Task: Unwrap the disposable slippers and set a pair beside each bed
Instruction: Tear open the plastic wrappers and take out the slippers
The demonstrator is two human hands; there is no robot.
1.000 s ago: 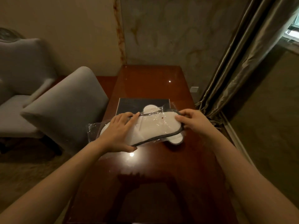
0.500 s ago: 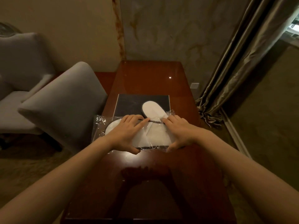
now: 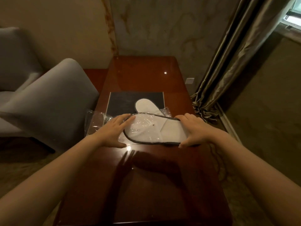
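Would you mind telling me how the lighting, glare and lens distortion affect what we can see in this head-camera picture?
Head view: the room is dim and warm-toned; the glossy table throws small bright glare spots and mirrors the forearms as a dark reflection; the wide-angle lens bows the curtain and swells the forearms near the bottom corners; the wrapped slipper between the left hand and the right hand stays fairly sharp, its plastic glinting.

White dark-trimmed slipper [image 3: 153,129] lying flat crosswise, clear plastic wrap [image 3: 96,121] trailing leftward; second white slipper [image 3: 144,106] lying behind, angled.

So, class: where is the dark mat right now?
The dark mat lies mid-table, beyond both hands, with a white slipper overlapping its right corner.
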